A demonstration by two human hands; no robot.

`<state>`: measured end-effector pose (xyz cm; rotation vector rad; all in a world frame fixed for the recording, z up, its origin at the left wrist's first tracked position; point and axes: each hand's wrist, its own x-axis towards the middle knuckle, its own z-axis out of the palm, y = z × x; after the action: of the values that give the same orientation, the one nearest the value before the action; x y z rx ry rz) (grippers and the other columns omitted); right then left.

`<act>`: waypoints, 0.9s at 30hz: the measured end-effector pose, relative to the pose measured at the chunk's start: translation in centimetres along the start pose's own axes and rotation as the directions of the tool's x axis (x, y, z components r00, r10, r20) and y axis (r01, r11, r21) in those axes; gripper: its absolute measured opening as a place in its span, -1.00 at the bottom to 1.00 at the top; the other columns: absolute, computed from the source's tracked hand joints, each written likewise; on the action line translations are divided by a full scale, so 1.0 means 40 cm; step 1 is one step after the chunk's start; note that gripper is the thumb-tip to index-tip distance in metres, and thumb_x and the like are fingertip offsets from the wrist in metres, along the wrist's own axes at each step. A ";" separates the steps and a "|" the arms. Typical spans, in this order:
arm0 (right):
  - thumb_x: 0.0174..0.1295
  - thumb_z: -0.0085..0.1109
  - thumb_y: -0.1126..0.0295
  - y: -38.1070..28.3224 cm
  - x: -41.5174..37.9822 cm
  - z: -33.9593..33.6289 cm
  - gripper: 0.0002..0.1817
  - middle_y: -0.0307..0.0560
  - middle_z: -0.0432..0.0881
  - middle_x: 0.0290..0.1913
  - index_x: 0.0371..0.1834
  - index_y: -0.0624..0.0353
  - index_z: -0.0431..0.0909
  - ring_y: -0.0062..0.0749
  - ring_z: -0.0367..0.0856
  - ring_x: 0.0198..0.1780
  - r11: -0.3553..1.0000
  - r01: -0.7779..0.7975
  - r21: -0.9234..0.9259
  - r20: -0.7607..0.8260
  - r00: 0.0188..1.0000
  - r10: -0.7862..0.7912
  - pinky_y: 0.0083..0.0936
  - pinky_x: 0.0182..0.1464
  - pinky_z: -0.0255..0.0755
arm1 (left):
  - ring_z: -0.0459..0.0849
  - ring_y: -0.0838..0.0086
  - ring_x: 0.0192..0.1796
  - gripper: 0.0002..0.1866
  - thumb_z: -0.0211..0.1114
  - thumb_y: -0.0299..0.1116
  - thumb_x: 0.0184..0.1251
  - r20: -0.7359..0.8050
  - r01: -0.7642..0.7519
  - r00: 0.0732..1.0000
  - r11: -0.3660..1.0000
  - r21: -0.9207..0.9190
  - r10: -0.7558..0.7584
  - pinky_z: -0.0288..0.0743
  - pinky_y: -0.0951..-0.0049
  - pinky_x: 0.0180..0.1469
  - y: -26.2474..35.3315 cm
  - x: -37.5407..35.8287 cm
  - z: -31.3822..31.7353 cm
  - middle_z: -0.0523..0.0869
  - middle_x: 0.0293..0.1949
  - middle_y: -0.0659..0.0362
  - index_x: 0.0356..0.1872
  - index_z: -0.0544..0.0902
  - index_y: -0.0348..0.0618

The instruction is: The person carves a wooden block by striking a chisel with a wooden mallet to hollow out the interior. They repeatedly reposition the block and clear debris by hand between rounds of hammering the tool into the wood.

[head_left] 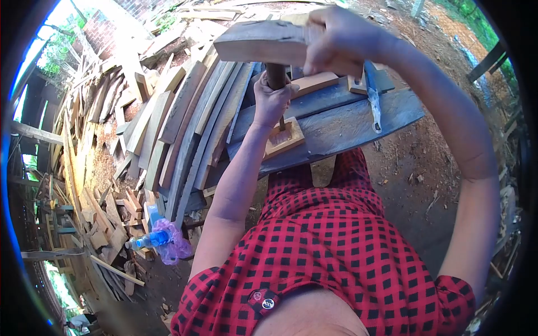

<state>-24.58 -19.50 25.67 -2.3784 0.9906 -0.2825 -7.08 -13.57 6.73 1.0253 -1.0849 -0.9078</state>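
My left hand (273, 101) is wrapped round the dark handle of a chisel (275, 77), held upright. The chisel's lower end meets a small wooden block (284, 138) with a recess in it, lying on the plank bench near its front edge. Raised above, my right hand (336, 42) holds a thick wooden block (260, 43) that reaches left over the top of the chisel handle. Part of that block is hidden behind my right fingers. Whether it touches the handle top cannot be made out.
The plank bench (336, 126) bears a pale-tipped tool (374, 109) at the right and another wood piece (315, 83) at the back. Long boards (185, 106) are stacked to the left. A blue bottle (150, 239) with a purple plastic bag (175, 242) sits at the lower left.
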 end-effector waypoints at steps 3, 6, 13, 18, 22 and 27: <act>-0.30 0.55 0.18 -0.105 -0.069 -0.104 -0.29 0.07 0.64 -0.25 -0.10 0.43 0.51 -0.29 0.66 -0.23 0.958 0.107 0.267 -0.089 0.992 -0.086 -0.49 -0.18 0.54 | 0.44 0.72 -0.66 -0.81 0.38 -0.53 0.00 -0.001 0.007 1.000 1.000 0.005 -0.007 0.33 0.66 -0.63 0.003 -0.002 -0.001 0.51 -0.64 0.33 -0.46 0.50 -0.14; -0.30 0.55 0.21 -0.104 -0.033 -0.034 -0.32 0.08 0.64 -0.26 -0.12 0.41 0.52 -0.29 0.67 -0.27 0.843 0.221 0.491 -0.475 0.879 0.046 -0.49 -0.20 0.55 | 0.45 0.71 -0.66 -0.81 0.39 -0.54 -0.01 0.011 0.028 1.000 1.000 0.004 -0.028 0.33 0.65 -0.63 0.004 -0.005 -0.005 0.51 -0.64 0.33 -0.46 0.49 -0.15; -0.35 0.50 0.16 -0.032 -0.028 -0.050 -0.28 0.06 0.63 -0.27 -0.07 0.38 0.55 -0.29 0.66 -0.29 0.993 -0.025 0.111 -0.029 0.999 0.028 -0.52 -0.22 0.54 | 0.45 0.72 -0.67 -0.80 0.40 -0.52 0.00 0.007 0.027 1.000 1.000 -0.008 -0.027 0.33 0.66 -0.63 0.012 -0.008 0.007 0.52 -0.64 0.33 -0.46 0.49 -0.13; -0.28 0.55 0.23 -0.053 -0.036 0.000 -0.27 0.09 0.65 -0.24 -0.03 0.45 0.50 -0.36 0.66 -0.35 0.816 0.207 0.540 -0.451 0.889 0.073 -0.51 -0.30 0.53 | 0.45 0.72 -0.68 -0.80 0.39 -0.52 0.00 0.021 0.015 1.000 1.000 -0.017 -0.014 0.33 0.66 -0.63 0.001 -0.001 -0.008 0.52 -0.64 0.33 -0.46 0.49 -0.13; -0.42 0.44 0.12 0.032 -0.014 0.043 -0.24 0.08 0.63 -0.31 -0.06 0.37 0.59 -0.27 0.65 -0.31 0.997 0.060 0.053 -0.167 0.985 -0.051 -0.56 -0.27 0.53 | 0.46 0.70 -0.68 -0.81 0.40 -0.54 0.01 0.014 0.015 1.000 1.000 -0.003 -0.015 0.33 0.65 -0.64 0.014 -0.008 0.000 0.52 -0.65 0.31 -0.46 0.51 -0.14; -0.25 0.53 0.22 -0.053 -0.062 -0.056 -0.30 0.05 0.66 -0.26 -0.04 0.45 0.52 -0.38 0.66 -0.34 0.852 0.087 0.517 -0.204 0.979 0.024 -0.52 -0.29 0.52 | 0.46 0.67 -0.70 -0.82 0.40 -0.55 0.02 0.001 0.007 1.000 1.000 -0.016 -0.007 0.31 0.64 -0.65 -0.005 -0.007 -0.003 0.52 -0.67 0.30 -0.47 0.53 -0.16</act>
<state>-25.95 -17.41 28.74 -1.8869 0.8278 -0.7254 -7.07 -13.34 6.44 1.0162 -1.0737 -0.9216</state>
